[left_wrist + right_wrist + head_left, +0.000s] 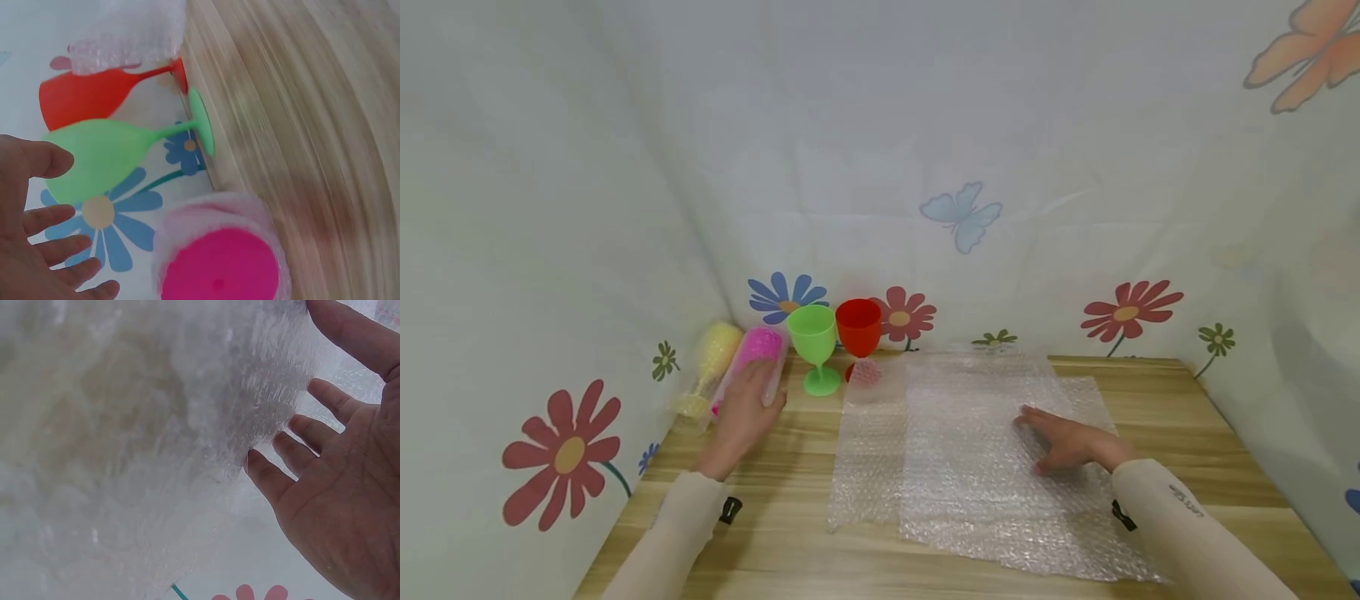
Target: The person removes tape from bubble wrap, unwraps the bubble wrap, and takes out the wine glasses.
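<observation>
In the head view my left hand (747, 417) is over the near part of a pink goblet (763, 340) rolled in bubble wrap. Its fingers are spread in the left wrist view, with nothing between them. A yellow goblet (718, 348), also wrapped, lies just left of the pink one. To the right stand a green goblet (813, 333) and a red goblet (859, 327), both upright and unwrapped. My right hand (1067, 440) is over overlapping sheets of bubble wrap (970, 467), its fingers extended and fingertips right at the wrap in the right wrist view.
The wooden table (782, 533) meets a white cloth backdrop (865, 167) printed with flowers and butterflies at the back and both sides. The far left corner of the bubble wrap overlaps the red goblet's base.
</observation>
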Tool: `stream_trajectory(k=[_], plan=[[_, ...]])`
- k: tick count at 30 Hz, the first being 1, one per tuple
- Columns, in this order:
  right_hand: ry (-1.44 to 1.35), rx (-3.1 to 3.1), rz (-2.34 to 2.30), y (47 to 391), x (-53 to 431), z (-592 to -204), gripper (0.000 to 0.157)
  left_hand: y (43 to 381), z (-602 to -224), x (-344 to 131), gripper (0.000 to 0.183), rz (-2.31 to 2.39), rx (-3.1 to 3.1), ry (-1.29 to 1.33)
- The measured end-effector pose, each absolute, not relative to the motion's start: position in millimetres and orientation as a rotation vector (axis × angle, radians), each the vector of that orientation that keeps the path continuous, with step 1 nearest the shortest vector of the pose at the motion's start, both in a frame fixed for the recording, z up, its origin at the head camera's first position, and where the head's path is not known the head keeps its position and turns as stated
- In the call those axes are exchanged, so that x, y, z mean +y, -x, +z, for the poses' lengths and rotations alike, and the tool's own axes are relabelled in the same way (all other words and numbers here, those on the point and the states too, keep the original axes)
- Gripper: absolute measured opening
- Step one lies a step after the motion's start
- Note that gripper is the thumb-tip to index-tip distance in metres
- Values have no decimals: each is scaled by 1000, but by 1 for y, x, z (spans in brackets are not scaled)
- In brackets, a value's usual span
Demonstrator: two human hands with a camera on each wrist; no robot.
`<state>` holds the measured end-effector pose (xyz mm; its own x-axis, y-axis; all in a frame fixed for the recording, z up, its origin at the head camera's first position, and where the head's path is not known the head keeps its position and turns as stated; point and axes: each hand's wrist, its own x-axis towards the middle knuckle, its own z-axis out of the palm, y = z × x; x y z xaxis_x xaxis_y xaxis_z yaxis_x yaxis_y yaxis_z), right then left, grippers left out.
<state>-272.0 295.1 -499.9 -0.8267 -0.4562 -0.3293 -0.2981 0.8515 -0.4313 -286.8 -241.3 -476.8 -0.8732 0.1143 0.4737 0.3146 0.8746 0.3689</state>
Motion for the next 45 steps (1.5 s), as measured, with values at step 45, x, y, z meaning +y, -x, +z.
stream_trajectory(k=[45], plan=[[566, 2620, -532, 271, 294, -501, 80, 319, -510, -287, 102, -519, -2875, 90]])
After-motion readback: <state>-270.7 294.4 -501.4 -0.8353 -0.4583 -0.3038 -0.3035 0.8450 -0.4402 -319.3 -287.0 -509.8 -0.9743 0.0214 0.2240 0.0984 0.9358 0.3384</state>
